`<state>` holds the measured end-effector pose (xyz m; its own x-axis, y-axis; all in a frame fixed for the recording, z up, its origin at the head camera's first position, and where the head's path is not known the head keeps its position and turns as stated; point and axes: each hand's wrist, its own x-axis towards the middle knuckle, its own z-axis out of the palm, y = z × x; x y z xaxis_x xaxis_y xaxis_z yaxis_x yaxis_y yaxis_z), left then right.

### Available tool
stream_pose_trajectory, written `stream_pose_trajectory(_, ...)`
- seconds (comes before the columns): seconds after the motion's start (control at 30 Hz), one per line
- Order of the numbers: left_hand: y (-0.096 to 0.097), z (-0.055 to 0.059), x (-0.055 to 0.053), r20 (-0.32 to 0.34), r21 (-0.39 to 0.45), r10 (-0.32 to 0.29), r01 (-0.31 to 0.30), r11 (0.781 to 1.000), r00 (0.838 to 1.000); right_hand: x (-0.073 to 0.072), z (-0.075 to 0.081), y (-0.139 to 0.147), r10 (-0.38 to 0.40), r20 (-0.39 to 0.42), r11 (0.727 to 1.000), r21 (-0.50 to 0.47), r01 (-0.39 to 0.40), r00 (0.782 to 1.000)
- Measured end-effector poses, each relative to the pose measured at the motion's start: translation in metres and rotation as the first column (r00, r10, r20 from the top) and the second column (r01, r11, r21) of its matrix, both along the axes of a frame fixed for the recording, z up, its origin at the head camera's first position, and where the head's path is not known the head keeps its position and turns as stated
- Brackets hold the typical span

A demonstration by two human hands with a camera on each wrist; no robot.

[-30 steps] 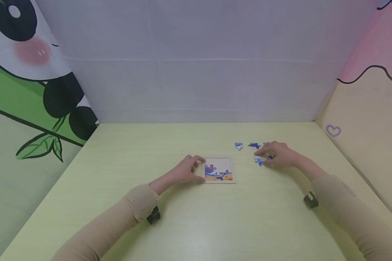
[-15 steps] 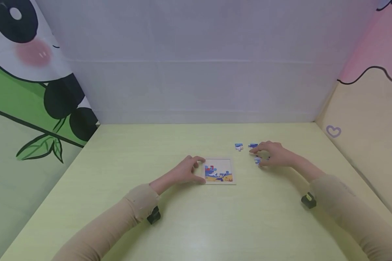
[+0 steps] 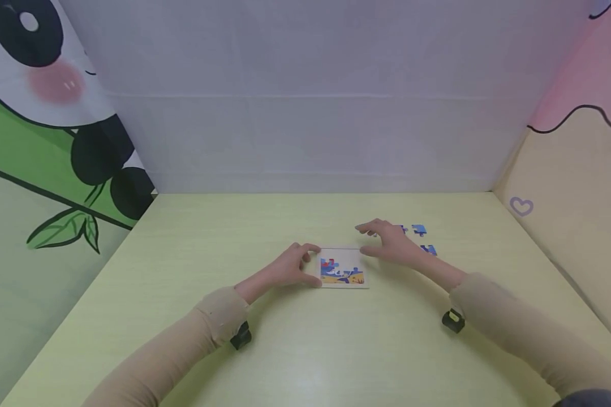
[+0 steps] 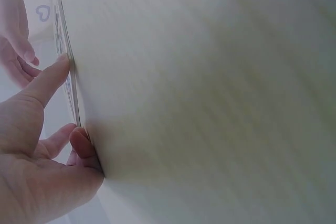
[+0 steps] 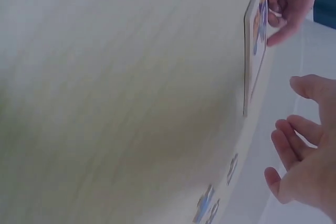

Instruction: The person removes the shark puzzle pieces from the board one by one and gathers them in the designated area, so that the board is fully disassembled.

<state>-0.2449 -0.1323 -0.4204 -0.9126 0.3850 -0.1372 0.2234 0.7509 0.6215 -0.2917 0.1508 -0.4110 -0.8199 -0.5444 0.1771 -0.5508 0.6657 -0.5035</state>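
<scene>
A square jigsaw puzzle board (image 3: 343, 286) lies flat on the table, its lower part filled with blue, red and yellow pieces and its upper part bare. My left hand (image 3: 292, 265) holds the board's left side, thumb at the near corner and index finger at the far one; the left wrist view shows the thumb (image 4: 52, 77) on its edge. My right hand (image 3: 389, 244) is raised with fingers apart, its thumb overlapping the board's far right corner in the head view. In the right wrist view, nothing shows between that hand's thumb (image 5: 310, 86) and fingers.
Loose jigsaw pieces (image 3: 419, 229) lie on the table right of the board, one (image 3: 428, 249) nearer than the others and some partly hidden behind the right hand. A pale wall (image 3: 315, 141) closes off the table (image 3: 305, 350) at the back, with printed panels on both sides.
My right hand has moved left from over the loose pieces to beside the board, uncovering the pieces on the right. My left hand stays on the board.
</scene>
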Motion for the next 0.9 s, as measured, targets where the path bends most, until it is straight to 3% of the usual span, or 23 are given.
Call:
stream_pose_trajectory(0.2,-0.001,-0.002,-0.001,-0.003,0.007,0.001,-0.001,1.0,1.0,0.012,-0.008,-0.03,-0.032,0.098,0.999,-0.023,0.035,0.995)
stream_pose_trajectory(0.37,-0.001,-0.001,0.0,-0.002,0.015,0.007,-0.007,1.0,1.0,0.017,-0.016,-0.046,-0.06,0.169,0.998,0.023,0.057,0.984)
stream_pose_trajectory(0.67,-0.001,-0.003,-0.002,-0.017,0.016,-0.007,0.007,1.0,1.0,0.032,-0.019,-0.057,-0.056,0.171,0.998,0.022,0.053,0.984)
stream_pose_trajectory(0.9,-0.001,-0.002,-0.001,-0.031,0.009,-0.015,0.015,1.0,0.999,0.03,-0.016,-0.061,-0.038,0.215,0.999,-0.03,0.045,0.976)
